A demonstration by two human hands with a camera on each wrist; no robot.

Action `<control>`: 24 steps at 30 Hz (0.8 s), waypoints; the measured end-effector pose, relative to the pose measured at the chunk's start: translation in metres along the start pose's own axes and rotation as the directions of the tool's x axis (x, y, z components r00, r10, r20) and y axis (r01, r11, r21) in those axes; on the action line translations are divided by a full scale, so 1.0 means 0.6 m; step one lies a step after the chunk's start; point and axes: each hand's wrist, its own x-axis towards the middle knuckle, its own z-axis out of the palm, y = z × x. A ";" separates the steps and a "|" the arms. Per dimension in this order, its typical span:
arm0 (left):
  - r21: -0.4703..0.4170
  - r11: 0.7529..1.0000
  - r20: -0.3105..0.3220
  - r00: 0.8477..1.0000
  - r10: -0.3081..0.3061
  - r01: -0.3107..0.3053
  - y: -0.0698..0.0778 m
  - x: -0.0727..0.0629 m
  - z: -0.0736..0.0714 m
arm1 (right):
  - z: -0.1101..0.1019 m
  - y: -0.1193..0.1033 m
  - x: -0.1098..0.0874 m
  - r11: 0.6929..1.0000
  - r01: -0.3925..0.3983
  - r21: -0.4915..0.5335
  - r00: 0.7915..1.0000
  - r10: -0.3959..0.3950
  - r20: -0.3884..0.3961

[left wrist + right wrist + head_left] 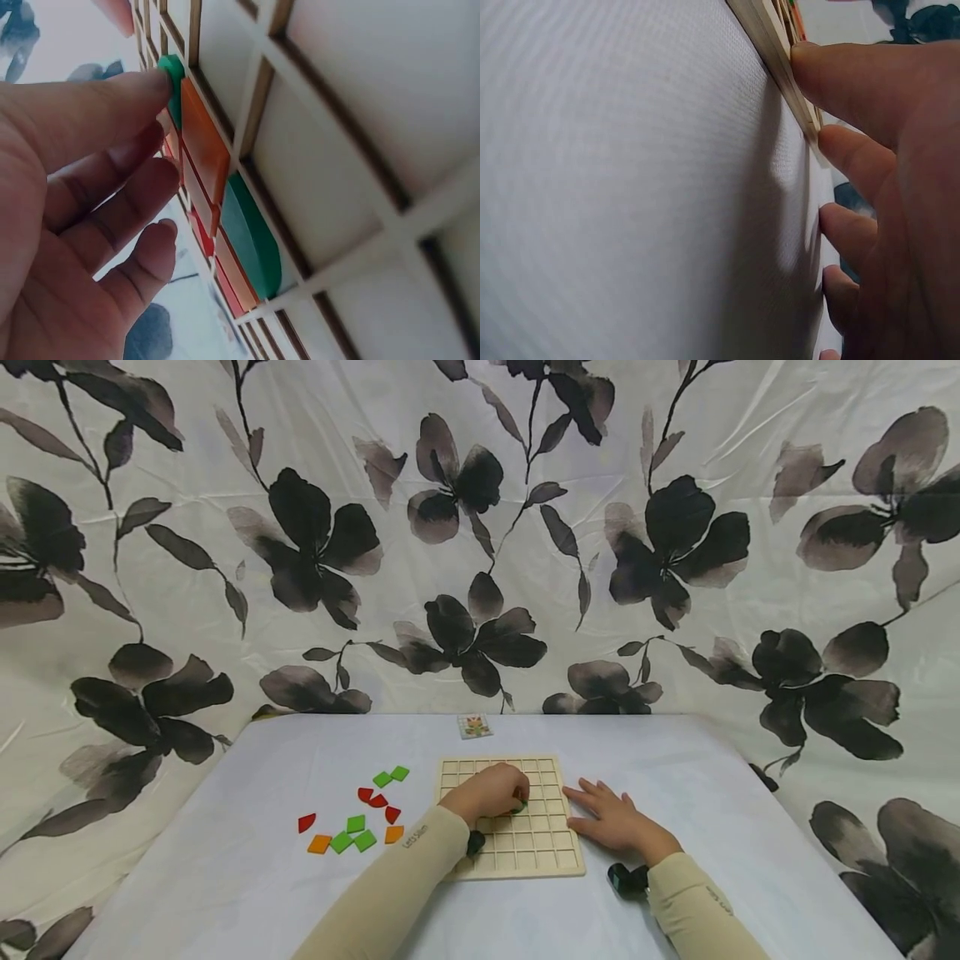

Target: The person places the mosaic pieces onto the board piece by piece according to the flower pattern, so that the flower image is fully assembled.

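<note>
A pale wooden grid board (540,860) lies on the table, its square cells edged by raised strips. Over its middle, my left hand (489,792) pinches a small dark green tile (174,90) between thumb and fingers, right at the cells. Beside that tile, an orange tile (204,139) and a second dark green tile (253,236) with a curved edge sit in the grid, with several red and orange ones behind. In the head view the left hand hides most of them. My right hand (618,818) rests with spread fingers at the board's right edge, its thumb touching the rim.
Left of the board lie loose light green tiles (356,824), red tiles (307,822) and orange tiles (318,844). A small patterned card (475,726) lies at the table's back edge. Behind hangs a floral curtain (555,568). Each wrist wears a dark camera (627,880).
</note>
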 end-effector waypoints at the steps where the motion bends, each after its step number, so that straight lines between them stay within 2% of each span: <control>1: -0.003 1.000 -0.010 1.000 0.000 0.000 -0.004 -0.002 0.000 | 0.001 -0.001 0.001 1.000 0.001 -0.001 1.000 -0.001 0.000; 5: -0.081 0.996 -0.055 0.998 -0.028 0.023 -0.027 -0.020 -0.008 | 0.002 -0.006 0.003 1.000 0.002 -0.013 1.000 -0.002 0.002; 8: -0.153 0.986 -0.080 0.994 -0.077 0.064 -0.046 -0.040 -0.024 | 0.001 -0.009 0.005 1.000 0.003 -0.023 1.000 -0.003 0.007; 10: -0.167 0.981 -0.092 0.989 -0.112 0.095 -0.059 -0.054 -0.035 | 0.000 -0.009 0.005 1.000 0.003 -0.026 1.000 -0.003 0.007; 17: -0.130 0.978 -0.138 0.974 -0.181 0.163 -0.109 -0.101 -0.057 | -0.001 -0.003 0.001 1.000 -0.014 -0.027 1.000 0.014 0.009; 21: -0.129 0.964 -0.133 0.959 -0.251 0.235 -0.139 -0.135 -0.070 | 0.002 -0.004 0.001 1.000 -0.009 -0.012 1.000 0.010 0.018; 24: -0.115 0.953 -0.136 0.946 -0.295 0.280 -0.161 -0.152 -0.079 | 0.002 -0.003 0.001 1.000 -0.006 -0.008 1.000 0.007 0.019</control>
